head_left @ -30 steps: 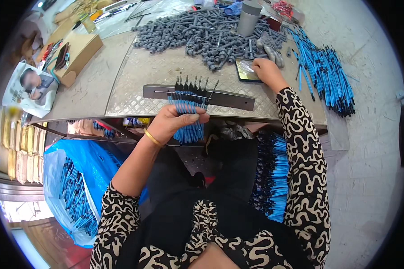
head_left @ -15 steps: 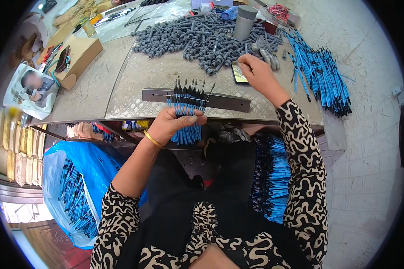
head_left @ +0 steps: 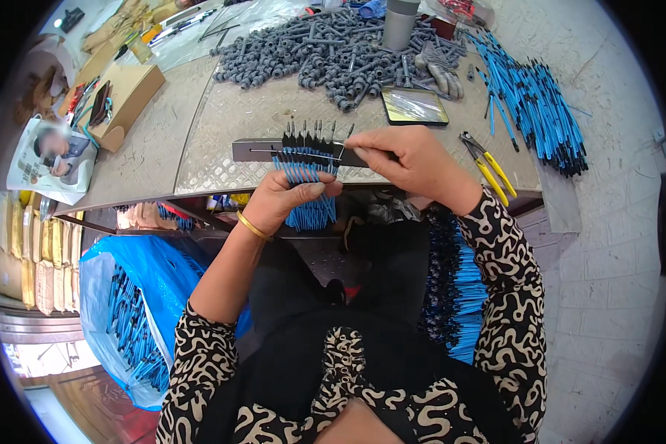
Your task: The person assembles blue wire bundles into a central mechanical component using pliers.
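My left hand [head_left: 287, 198] is closed around a row of blue rods [head_left: 311, 214] with black upper ends and thin dark tips. The bundle stands at the table's near edge, in front of a dark flat bar [head_left: 248, 151]. Across the rods, below their black ends, lies a thin silver rod [head_left: 263, 151]. My right hand [head_left: 414, 163] is pinched at the bundle's right side, and a thin metal pin [head_left: 342, 152] shows at its fingertips. Behind that hand sits a shallow dark-rimmed tray [head_left: 394, 118] with fine silvery pins.
Yellow-handled pliers [head_left: 498, 174] lie right of my right hand. Grey fittings [head_left: 296, 59] are heaped behind, near a grey cylinder [head_left: 400, 29] and a glove [head_left: 442, 72]. More blue rods [head_left: 544, 118] lie at right. A blue bag [head_left: 159, 281] of rods stands lower left.
My right hand has come from near the pin tray, left and toward me, to the bundle's right side. The tray and pliers now show. My left hand keeps its hold.
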`<state>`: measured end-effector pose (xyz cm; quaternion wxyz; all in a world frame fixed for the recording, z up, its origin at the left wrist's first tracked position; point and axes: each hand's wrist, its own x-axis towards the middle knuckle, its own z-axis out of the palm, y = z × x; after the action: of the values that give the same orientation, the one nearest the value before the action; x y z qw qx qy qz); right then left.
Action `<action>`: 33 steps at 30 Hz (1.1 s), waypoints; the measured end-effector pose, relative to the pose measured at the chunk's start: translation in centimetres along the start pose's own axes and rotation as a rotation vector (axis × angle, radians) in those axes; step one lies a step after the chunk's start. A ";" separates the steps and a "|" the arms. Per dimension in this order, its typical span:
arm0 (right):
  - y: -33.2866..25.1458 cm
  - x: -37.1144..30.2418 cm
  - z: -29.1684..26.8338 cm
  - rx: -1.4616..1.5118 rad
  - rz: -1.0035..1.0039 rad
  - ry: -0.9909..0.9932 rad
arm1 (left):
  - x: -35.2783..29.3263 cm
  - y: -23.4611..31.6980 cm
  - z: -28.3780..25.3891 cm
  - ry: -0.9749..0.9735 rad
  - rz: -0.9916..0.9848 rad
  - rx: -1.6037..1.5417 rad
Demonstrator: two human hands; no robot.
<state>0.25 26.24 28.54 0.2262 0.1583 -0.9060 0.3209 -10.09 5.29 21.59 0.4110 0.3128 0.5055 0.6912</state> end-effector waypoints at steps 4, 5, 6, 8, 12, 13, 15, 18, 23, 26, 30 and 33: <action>-0.1 0.1 0.0 -0.025 0.014 0.003 | 0.0 -0.2 -0.1 0.005 0.019 0.021; 0.0 0.1 0.1 -0.031 0.006 -0.001 | 0.0 -0.2 -0.1 0.009 0.025 0.029; 0.0 0.0 0.1 -0.037 -0.002 -0.005 | -0.1 -0.2 -0.1 0.006 0.024 0.031; 0.0 0.0 0.1 -0.043 -0.009 -0.007 | -0.1 -0.2 0.0 0.007 0.017 0.033; -0.4 0.1 -0.1 -0.101 -0.046 -0.020 | 0.0 -0.2 0.0 -0.030 -0.010 0.096; -0.8 0.2 -0.3 -0.154 -0.057 -0.044 | 0.0 -0.1 0.0 -0.047 -0.022 0.127; -1.4 0.3 -0.5 -0.260 -0.078 -0.093 | 0.0 -0.2 -0.1 -0.051 -0.027 0.113; -1.4 0.1 0.3 -0.103 0.038 -0.070 | -0.1 -0.3 -0.1 -0.057 -0.032 0.083; -0.8 -0.7 2.0 0.201 0.172 -0.013 | -0.1 0.0 0.0 -0.071 -0.042 0.046; -0.6 -0.4 2.4 0.177 0.166 -0.040 | -0.2 0.1 0.0 -0.080 -0.054 0.036; -0.7 -0.1 2.7 0.093 0.086 0.037 | -0.3 -0.2 -0.1 -0.081 -0.056 0.045; -0.5 0.1 2.9 0.107 0.077 0.051 | -0.2 0.0 -0.1 -0.080 -0.062 0.054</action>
<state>-0.44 23.96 26.87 0.2279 0.1272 -0.8868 0.3814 -10.07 5.02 21.53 0.4434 0.3353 0.5163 0.6514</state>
